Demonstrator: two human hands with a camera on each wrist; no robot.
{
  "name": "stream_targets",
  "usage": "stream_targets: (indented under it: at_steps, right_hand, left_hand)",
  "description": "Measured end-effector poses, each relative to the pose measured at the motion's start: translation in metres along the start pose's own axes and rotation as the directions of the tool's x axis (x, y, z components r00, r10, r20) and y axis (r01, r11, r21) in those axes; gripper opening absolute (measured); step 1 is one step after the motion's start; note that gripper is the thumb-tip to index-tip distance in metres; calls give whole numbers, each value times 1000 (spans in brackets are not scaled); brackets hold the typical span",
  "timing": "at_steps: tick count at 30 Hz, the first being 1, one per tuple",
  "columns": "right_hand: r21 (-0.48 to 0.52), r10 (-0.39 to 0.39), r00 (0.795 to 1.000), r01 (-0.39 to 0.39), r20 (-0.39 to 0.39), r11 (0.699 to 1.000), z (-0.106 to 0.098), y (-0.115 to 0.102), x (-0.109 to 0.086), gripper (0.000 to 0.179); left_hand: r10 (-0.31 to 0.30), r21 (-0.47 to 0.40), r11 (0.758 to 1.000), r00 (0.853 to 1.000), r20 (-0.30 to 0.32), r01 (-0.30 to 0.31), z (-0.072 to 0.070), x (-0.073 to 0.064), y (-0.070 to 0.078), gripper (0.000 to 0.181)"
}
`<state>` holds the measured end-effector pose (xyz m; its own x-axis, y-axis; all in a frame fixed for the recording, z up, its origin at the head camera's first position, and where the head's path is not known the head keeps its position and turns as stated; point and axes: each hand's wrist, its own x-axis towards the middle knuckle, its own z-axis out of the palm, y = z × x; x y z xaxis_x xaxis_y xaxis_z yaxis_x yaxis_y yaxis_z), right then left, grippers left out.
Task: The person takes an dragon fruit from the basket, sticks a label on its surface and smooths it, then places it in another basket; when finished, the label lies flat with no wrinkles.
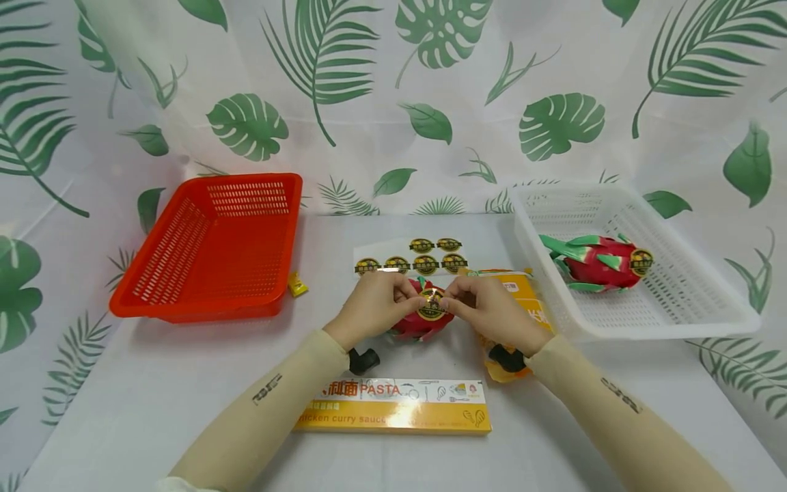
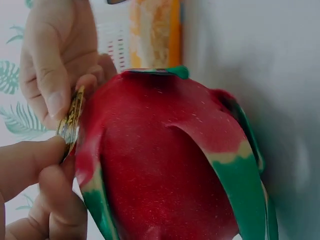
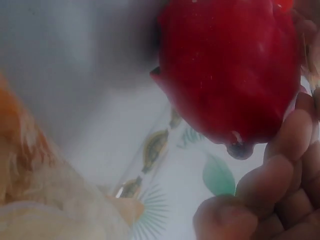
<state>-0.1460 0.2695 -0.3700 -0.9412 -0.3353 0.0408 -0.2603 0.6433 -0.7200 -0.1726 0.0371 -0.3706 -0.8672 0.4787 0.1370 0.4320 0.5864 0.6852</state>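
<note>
A red dragon fruit (image 1: 413, 326) with green-tipped scales sits mid-table between the two hands. Over it, both hands hold a round black-and-gold sticker (image 1: 432, 305) by opposite edges. My left hand (image 1: 376, 304) pinches its left side between thumb and finger, while my right hand (image 1: 494, 311) pinches the right side. From the left wrist, the sticker (image 2: 72, 120) appears nearly edge-on, right beside the fruit's skin (image 2: 155, 160). In the right wrist view, curled fingers of the right hand (image 3: 280, 192) show next to the fruit (image 3: 230, 70).
Behind the fruit lies a sheet of similar stickers (image 1: 424, 264). A white basket (image 1: 645, 331) at right holds another stickered dragon fruit (image 1: 605, 263). Left stand a red basket (image 1: 203, 311) and a small yellow packet (image 1: 298, 284). A pasta box (image 1: 393, 408) lies in front; an orange package (image 1: 519, 287) is beneath the right hand.
</note>
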Motion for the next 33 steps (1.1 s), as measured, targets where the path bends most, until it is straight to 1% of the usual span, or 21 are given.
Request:
stream_targets:
  at_steps: [3,7,10,17,21,28,33]
  right_hand:
    - [-22,-11,1000,11,-9,1000,2,1,-1,12]
    - [-50,-19,1000,18,-22,999,3,2,-2,12]
    - [-65,-19,1000,17,-25,998,4,2,-2,12]
    - [-135,-42,999,38,-28,990,4,1,-3,12]
    - [-170,-66,997,60,-27,984,4,1,-3,13]
    - [-202,-63,998,57,-27,978,4,2,-3,15]
    - [-261,-33,999,21,-42,965,4,3,-3,22]
  left_hand:
    - [6,50,999,1000,-5,-6,1,-1,3,23]
    - [-12,61,998,1000,12,11,2,-2,6,27]
    - [-14,80,997,1000,18,12,3,-3,8,28]
    - [46,164,985,999,-6,-45,4,-4,10,27]
    - [64,169,984,998,-25,-59,5,-6,12,25]
    - [44,197,980,999,-28,-38,8,-5,14,25]
    - [19,200,980,999,-33,-12,8,-3,14,26]
